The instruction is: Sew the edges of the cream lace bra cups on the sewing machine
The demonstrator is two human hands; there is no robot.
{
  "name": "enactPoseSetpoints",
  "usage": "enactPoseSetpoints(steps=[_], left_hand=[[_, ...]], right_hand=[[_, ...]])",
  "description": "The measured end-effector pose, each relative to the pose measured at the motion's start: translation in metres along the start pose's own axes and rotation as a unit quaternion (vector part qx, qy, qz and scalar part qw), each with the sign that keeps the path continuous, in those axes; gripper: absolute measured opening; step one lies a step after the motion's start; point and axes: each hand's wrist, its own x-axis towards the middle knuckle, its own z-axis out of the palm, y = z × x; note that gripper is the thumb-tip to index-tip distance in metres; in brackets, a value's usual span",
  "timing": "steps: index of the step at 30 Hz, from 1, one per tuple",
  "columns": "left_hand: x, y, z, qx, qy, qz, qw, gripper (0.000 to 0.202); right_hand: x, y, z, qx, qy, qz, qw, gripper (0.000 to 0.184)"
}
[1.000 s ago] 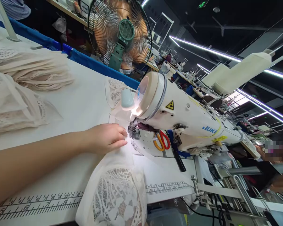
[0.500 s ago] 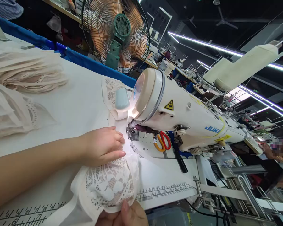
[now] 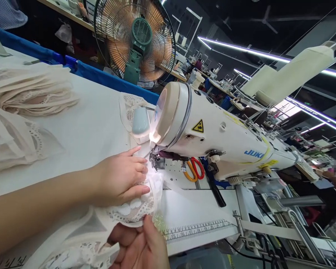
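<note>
My right hand [image 3: 141, 246] pinches the near edge of the cream lace fabric piece [image 3: 128, 213], fingers closed on it. Just beyond, my left hand [image 3: 120, 179] lies flat on the lace, fingers spread, pointing right at the white sewing machine's needle [image 3: 156, 160], lace running near-to-far toward it.

Sewing machine [image 3: 212, 138] walls the right; open table [image 3: 92, 123] lies left of it.

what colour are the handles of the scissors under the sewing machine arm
One orange, one red; the scissors show in the head view.
</note>
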Motion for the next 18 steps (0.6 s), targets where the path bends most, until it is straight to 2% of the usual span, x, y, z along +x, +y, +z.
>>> enactPoseSetpoints(steps=[4, 6, 9, 12, 15, 18], left_hand=[[0.0, 0.007, -0.003, 0.003, -0.057, -0.017, 0.998, 0.05], [0.0, 0.009, -0.002, 0.018, -0.075, -0.025, 0.997, 0.05], [-0.002, 0.01, 0.0, 0.04, -0.102, -0.022, 0.994, 0.045], [-0.004, 0.013, 0.001, 0.07, -0.117, -0.014, 0.991, 0.044], [-0.006, 0.015, 0.004, 0.09, -0.107, -0.018, 0.99, 0.044], [-0.006, 0.015, 0.01, 0.104, -0.093, -0.015, 0.99, 0.044]], right_hand=[[0.001, 0.006, 0.002, 0.022, 0.001, -0.014, 1.0, 0.068], [0.002, 0.01, 0.001, 0.042, 0.014, -0.01, 0.999, 0.066], [-0.002, 0.013, -0.003, 0.057, 0.019, 0.018, 0.998, 0.081], [-0.013, 0.011, -0.012, 0.043, -0.029, 0.016, 0.999, 0.088], [-0.023, 0.008, -0.02, 0.015, -0.08, -0.013, 0.997, 0.081], [-0.027, 0.006, -0.018, 0.003, -0.111, -0.031, 0.993, 0.071]])
